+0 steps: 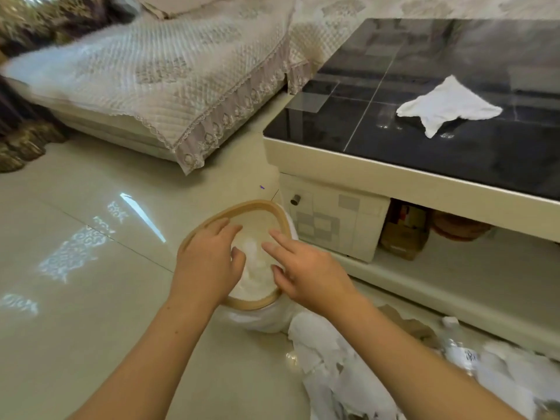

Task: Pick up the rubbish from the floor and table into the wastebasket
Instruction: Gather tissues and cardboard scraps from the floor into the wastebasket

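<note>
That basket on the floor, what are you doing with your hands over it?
A person is tidying up. Both hands, the left hand and the right hand, are over the open wastebasket with relaxed fingers, holding nothing. Something white lies inside it. More rubbish waits: crumpled white paper and a plastic bottle on the floor, and a white tissue on the dark table.

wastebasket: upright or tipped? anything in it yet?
Upright: the wastebasket stands on the floor with its wooden rim facing up. It is not empty; white crumpled paper lies inside, below both hands. How full it is, cannot tell.
</note>
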